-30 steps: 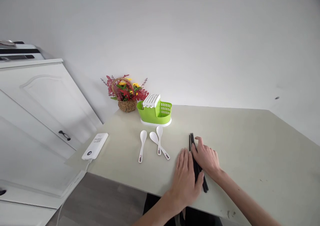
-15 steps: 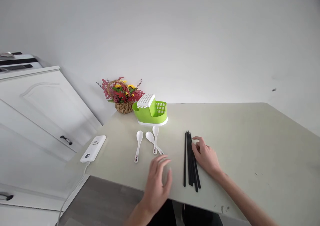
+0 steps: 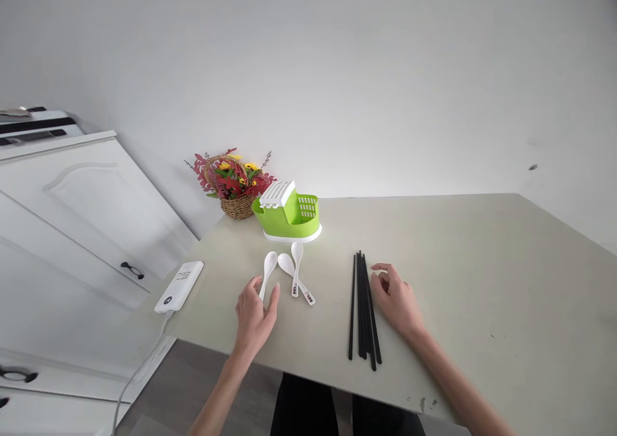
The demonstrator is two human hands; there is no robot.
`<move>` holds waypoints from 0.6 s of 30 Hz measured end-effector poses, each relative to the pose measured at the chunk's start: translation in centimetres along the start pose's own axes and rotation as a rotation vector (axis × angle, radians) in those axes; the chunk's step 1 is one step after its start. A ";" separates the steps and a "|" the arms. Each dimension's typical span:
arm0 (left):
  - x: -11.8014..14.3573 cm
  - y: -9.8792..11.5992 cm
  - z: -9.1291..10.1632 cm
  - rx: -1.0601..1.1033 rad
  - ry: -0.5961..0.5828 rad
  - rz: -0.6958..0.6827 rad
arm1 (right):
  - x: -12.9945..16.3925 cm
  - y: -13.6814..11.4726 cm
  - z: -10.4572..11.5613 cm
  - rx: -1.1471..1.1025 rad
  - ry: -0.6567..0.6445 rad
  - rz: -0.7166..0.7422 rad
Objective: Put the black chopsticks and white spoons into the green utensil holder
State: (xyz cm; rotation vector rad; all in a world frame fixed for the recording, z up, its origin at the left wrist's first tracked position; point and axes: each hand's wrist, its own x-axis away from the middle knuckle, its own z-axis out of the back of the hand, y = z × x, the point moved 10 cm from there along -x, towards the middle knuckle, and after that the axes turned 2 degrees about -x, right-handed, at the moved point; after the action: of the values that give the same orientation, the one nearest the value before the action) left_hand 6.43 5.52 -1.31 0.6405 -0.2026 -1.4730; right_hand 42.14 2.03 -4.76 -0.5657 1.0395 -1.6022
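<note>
Plain white wall fills the far side, evenly lit. Pale beige counter runs right. White cabinet with a dark handle stands left. Grey-brown floor shows near, under the counter edge.

A woven wicker basket of red and yellow flowers stands at the pale table's far left corner, a white power bank lying at its left edge beside the white cabinet door.
</note>
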 end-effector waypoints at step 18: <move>-1.8 7.6 -4.6 -0.480 -0.174 -0.169 | 0.0 0.6 0.5 -0.088 0.041 -0.036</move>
State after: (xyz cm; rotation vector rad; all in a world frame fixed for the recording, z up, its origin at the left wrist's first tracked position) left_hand 15.01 8.24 -0.75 0.1432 0.0753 -1.6649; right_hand 42.84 1.84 -5.06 -0.6163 1.1411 -1.6112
